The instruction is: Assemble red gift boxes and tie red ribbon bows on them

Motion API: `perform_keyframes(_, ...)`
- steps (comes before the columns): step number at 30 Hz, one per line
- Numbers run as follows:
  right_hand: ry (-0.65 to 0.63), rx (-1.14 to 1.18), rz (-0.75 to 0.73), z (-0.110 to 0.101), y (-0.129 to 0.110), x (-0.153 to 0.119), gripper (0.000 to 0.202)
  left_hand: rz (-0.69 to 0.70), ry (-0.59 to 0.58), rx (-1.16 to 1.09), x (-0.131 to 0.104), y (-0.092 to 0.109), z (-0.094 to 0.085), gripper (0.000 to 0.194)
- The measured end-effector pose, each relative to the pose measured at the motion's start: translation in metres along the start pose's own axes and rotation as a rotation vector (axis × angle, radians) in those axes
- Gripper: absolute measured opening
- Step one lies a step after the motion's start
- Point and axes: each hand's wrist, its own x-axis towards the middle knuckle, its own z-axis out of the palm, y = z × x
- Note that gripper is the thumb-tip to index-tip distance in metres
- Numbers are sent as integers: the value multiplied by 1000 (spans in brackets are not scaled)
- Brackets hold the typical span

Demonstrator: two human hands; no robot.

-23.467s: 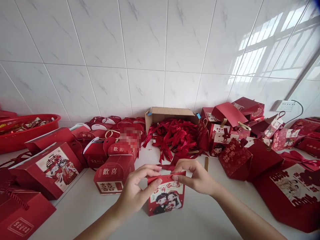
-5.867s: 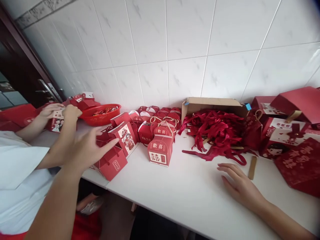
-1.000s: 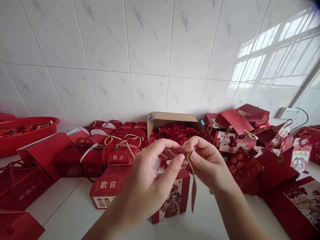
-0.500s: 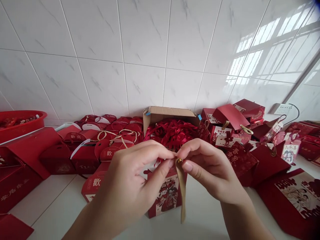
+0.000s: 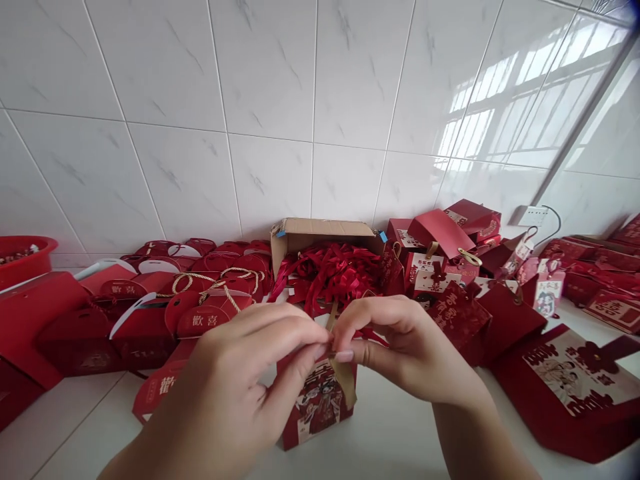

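A strip of gold ribbon [image 5: 345, 382] runs between my hands, its lower end hanging in front of a small red gift box [image 5: 323, 397] printed with figures. My left hand [image 5: 260, 363] pinches the ribbon between thumb and forefinger. Just to the right, the thumb and forefinger of my right hand [image 5: 395, 347] are closed on the same ribbon, the fingertips of both hands nearly touching. The fingers hide the exact spot that they grip. Below them, the box stands on the white tabletop [image 5: 395, 440], its top partly covered by my hands.
Behind, a cardboard box [image 5: 320, 227] holds a heap of red ribbons [image 5: 345, 270]. Red gift boxes [image 5: 145, 333] crowd the left, with a red basin [image 5: 30, 257] beyond. More red boxes [image 5: 515, 320] and a flat red piece [image 5: 560, 427] lie on the right, near a power strip [image 5: 529, 215].
The view has shifted right. Both hands have come a little lower, and the gold ribbon now shows above the fingers as well as below; the gold bead seen before is hidden.
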Motion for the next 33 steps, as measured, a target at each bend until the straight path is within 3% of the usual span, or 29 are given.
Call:
perform_keyframes(5, -5, -186, -138, -2, 0, 1, 10, -79, -47, -27, 1, 0, 2, 11)
perform_keyframes(11, -134, -250, -208, -7, 0, 0, 15, -204, -205, -178, 1, -1, 3, 13)
perform_keyframes(21, -116, -232, -306, -10, 2, 0, 19, -250, -152, -284, 2, 2, 5, 14)
perform_keyframes(28, -222, -249, -320, -12, -1, -5, 26, -513, -407, -639, 3, -3, 5, 9)
perform_keyframes(33, -293, -264, -311, -15, -4, -6, 32, -528, -515, -746, 11, -10, 9, 10)
